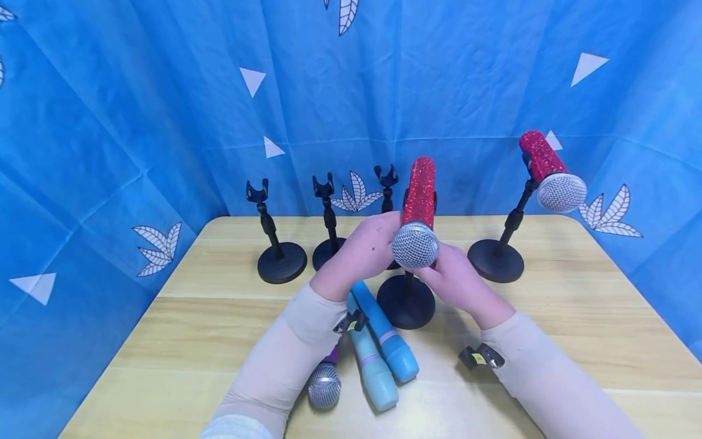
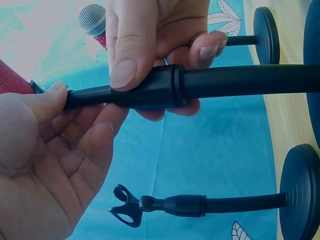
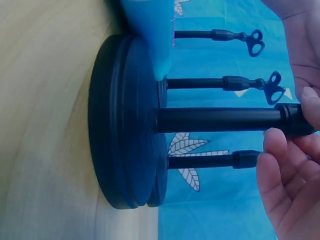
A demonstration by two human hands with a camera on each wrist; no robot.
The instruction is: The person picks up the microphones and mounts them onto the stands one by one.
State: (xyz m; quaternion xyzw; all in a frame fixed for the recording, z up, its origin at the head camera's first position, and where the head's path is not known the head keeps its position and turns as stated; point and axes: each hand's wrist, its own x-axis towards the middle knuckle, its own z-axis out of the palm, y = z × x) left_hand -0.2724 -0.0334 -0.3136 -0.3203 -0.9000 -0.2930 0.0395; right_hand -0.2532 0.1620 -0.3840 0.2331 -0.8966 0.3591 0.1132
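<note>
1. Central stand (image 1: 406, 305): black, upright, its round base on the wooden surface (image 1: 592, 341); a red microphone (image 1: 421, 192) lies in the clip at its top, tilted, silver grille lower and towards the person.
2. Left hand (image 1: 374, 247): at the upper part of the central stand, fingers clamped on the thin rod below the clip, as the left wrist view shows.
3. Right hand (image 1: 454, 279): just below the left hand on the central stand, fingers clamped round the thicker collar (image 2: 152, 86).
4. Second red microphone (image 1: 540, 155): right of the central stand and well apart from it, tilted in the clip of the right-hand stand (image 1: 496, 261).
5. Three further black stands (image 1: 281, 263): left of and behind the central stand, forked clips uppermost; the hand partly hides the nearest one.
6. Blue cylinder (image 1: 397, 355) and pale-blue cylinder (image 1: 379, 381): lying side by side, left of the central stand's base and towards the person.
7. Purple microphone (image 1: 325, 385): farther left of the central stand, silver grille towards the person, its body largely hidden by the left sleeve (image 1: 296, 341).
</note>
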